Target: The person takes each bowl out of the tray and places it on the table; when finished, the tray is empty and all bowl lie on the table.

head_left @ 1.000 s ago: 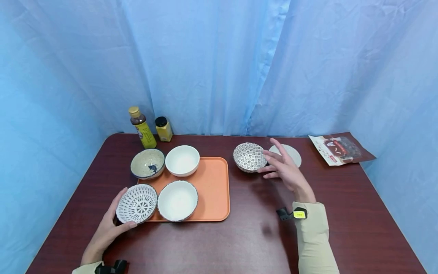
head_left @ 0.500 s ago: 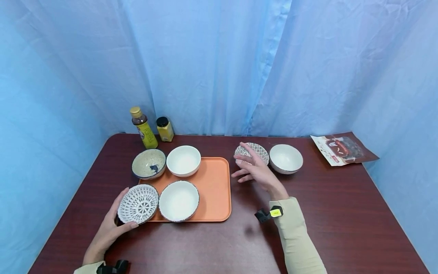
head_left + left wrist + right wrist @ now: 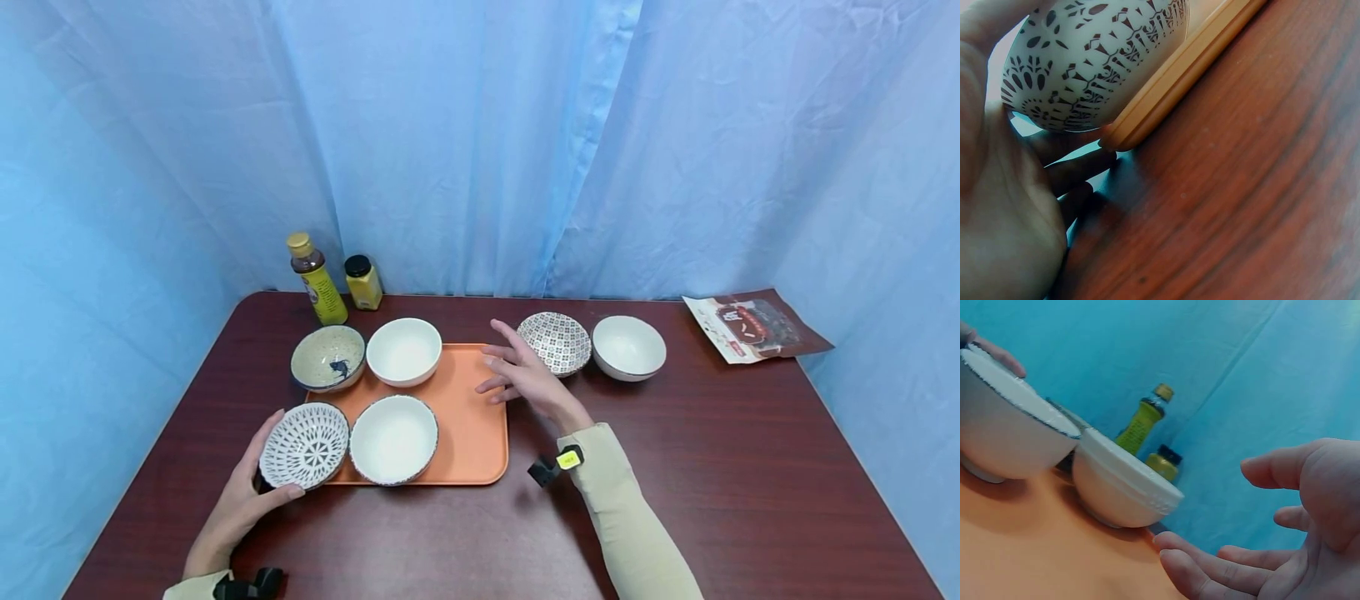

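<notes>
From here I see the left hand (image 3: 240,500) grip the radial-patterned bowl (image 3: 306,446); the right hand (image 3: 528,382), spread wide, hovers by the orange tray (image 3: 468,429), which bears two white bowls (image 3: 393,440).

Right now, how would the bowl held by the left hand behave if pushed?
The patterned bowl looks like glazed ceramic, so it is probably stiff and breakable. Its smooth, curved wall may slip in the left hand. It narrows downward and is at a corner of the orange tray, so a push might tip it.
</notes>
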